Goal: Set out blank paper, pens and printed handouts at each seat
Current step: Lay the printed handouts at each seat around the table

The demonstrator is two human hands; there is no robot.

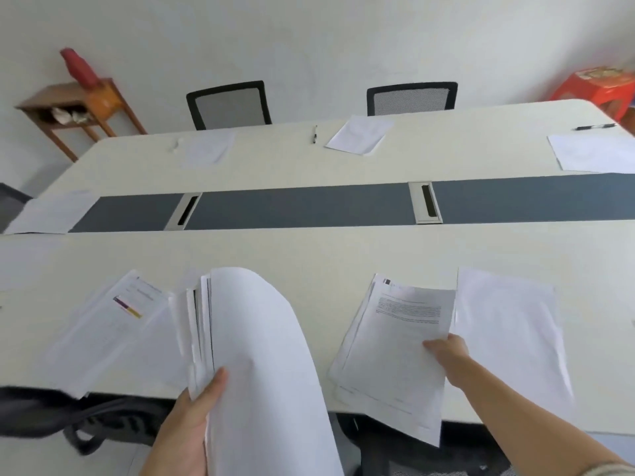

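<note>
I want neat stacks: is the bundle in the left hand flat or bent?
Bent. The bundle arches up from the left hand and curls over, its sheet edges fanned apart at the top.

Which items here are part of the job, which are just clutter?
Job:
- paper stack in left hand
- printed handout under right hand
- blank sheet
- far-side paper, pens

Lying about:
- red bottle
- wooden side table
- red stool

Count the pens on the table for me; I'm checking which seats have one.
2: one pen left of the far middle sheet, another at the far right. Others may be hidden.
</note>
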